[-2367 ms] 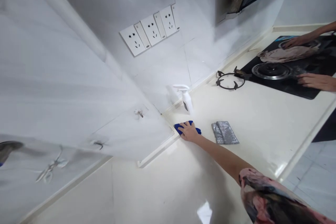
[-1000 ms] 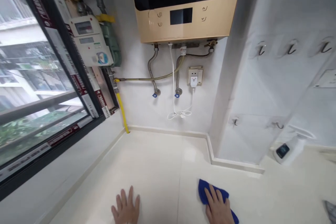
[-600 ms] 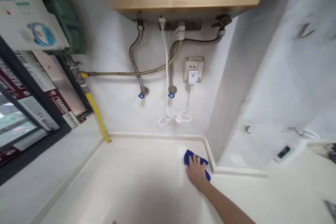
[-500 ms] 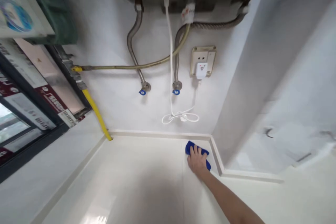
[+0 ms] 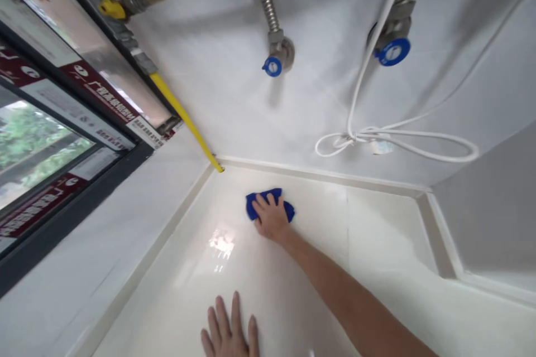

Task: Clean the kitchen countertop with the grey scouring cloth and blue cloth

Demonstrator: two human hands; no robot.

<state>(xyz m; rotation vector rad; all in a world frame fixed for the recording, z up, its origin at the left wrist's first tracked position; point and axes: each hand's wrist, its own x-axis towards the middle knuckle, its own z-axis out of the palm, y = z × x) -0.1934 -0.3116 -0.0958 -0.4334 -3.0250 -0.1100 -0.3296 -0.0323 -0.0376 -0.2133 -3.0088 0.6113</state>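
r hand (image 5: 272, 220) holding bunched blue cloth (image 5: 250, 206) down, l hand (image 5: 230, 340) fingers wide, both on smooth glossy surface (image 5: 293, 301); vs earlier, cloth's moved l nr slim yellow pipe (image 5: 187, 121), l hand's back in view

The scene is bright, with daylight showing through the window (image 5: 37, 150) left of the yellow pipe (image 5: 188, 125), its palest patches washed out. Below the pipe, white glare breaks across the glossy desk (image 5: 318, 217). Soft grey shadows spread over the wall (image 5: 318, 95) to the pipe's right, one falling beneath the nearer angle valve (image 5: 273, 66). Right of the pipe's foot, the folds of the blue cloth (image 5: 252, 206) merge darkly. Lettering on the burgundy sticker (image 5: 103, 92) left of the pipe is slightly soft, and wide-angle stretching skews things farthest from it.
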